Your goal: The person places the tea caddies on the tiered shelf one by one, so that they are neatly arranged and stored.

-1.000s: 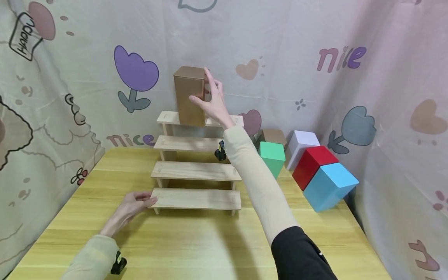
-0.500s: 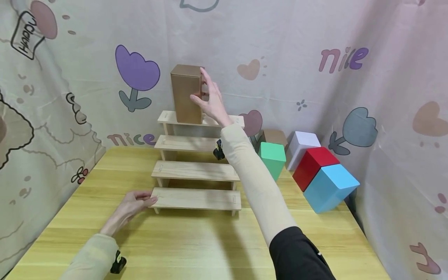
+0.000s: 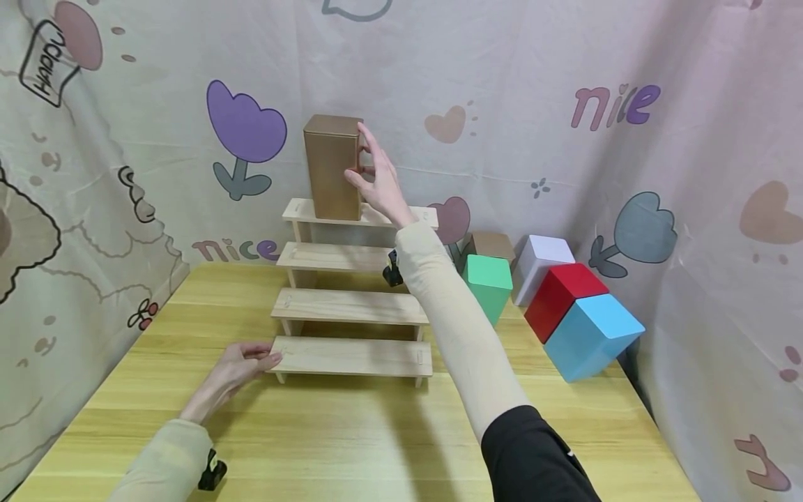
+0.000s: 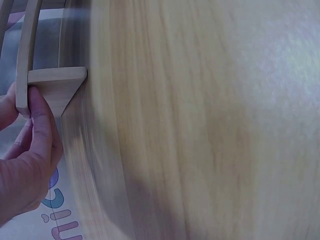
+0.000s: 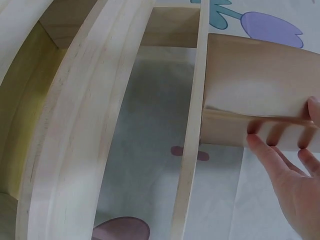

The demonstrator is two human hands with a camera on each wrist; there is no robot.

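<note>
Fingers (image 5: 265, 156) of right hand (image 3: 383, 183) spread, nearly straight, tips laid against side of tall brown box (image 3: 332, 171), no grip seen. Box set on top shelf (image 3: 302, 208); could be toppled if pressed too high. Lowest shelf (image 3: 357, 357) pinched by left hand (image 3: 238, 368); wooden stand (image 3: 351, 307) could be shifted if hold is slackened. Box smooth, satiny; shelves pale, grained; worktop (image 3: 314, 446) glossy yellowish wood.

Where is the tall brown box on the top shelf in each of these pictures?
Head: the brown box stands in the upper middle, on the top shelf, right hand at its side.
Left wrist: not in it.
Right wrist: at the right, cut off by the edge, fingertips on its side.
Shared landmark: the wooden stand, central in head, top left in left wrist, left and middle in right wrist.
</note>
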